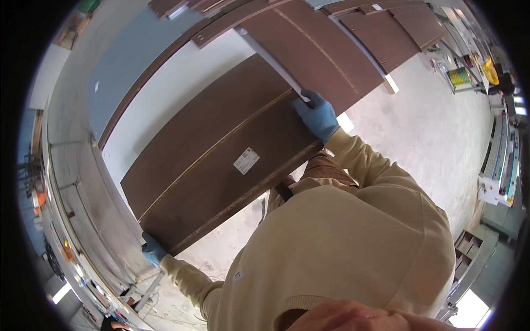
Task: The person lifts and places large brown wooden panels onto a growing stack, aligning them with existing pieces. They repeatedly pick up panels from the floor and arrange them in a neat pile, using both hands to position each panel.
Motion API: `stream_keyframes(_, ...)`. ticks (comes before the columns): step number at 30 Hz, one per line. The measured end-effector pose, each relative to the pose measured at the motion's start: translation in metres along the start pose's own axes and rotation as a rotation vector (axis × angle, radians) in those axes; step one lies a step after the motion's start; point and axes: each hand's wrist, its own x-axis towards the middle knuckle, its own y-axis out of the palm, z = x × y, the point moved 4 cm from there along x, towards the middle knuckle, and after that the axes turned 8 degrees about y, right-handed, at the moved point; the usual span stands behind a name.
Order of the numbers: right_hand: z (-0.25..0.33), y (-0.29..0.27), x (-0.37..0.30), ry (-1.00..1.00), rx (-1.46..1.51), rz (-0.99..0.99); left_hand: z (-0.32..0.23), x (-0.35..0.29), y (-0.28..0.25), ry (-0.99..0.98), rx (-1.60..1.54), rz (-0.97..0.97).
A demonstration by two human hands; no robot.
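A long dark brown board (190, 190) with a pale, light-brown line along its length slants across the middle of the view. It bears a white label (246, 161). My left hand (153, 249), in a blue glove, is closed around the board's lower left end. At the opposite end, upper right, my right hand (318, 115), also blue-gloved, grips the near corner, with fingers over the top face. The undersides of both grips are hidden. Beneath and beyond the board shows a white panel (179, 91).
More brown boards (314, 49) lie at the far side, several of them overlapping at the far right. A grey-blue panel (130, 69) is at far left. Metal framework (69, 165) runs along the left. A rack with coloured containers (461, 77) stands at right. Concrete floor surrounds me.
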Motion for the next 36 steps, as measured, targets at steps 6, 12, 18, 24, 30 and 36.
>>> stream_keyframes(6, -0.008, -0.087, 0.021, -0.142, -0.057, -0.22, -0.086, -0.021, -0.019, 0.187, -0.367, 0.002)
stream_keyframes(12, -0.071, -0.293, 0.116, -0.097, -0.14, -0.331, -0.29, -0.161, -0.054, 0.207, -0.712, 0.09)
stream_keyframes(18, -0.168, -0.441, 0.262, -0.069, -0.244, -0.394, -0.481, -0.296, -0.024, 0.172, -0.78, 0.18)
stream_keyframes(24, -0.208, -0.511, 0.355, -0.082, -0.329, -0.418, -0.578, -0.376, 0.013, 0.123, -0.884, 0.246)
stream_keyframes(30, -0.224, -0.518, 0.417, -0.14, -0.488, -0.43, -0.612, -0.409, 0.04, 0.299, -0.71, 0.239)
stream_keyframes(36, -0.219, -0.499, 0.448, -0.168, -0.798, -0.491, -0.602, -0.435, 0.064, 0.182, -0.589, 0.47)
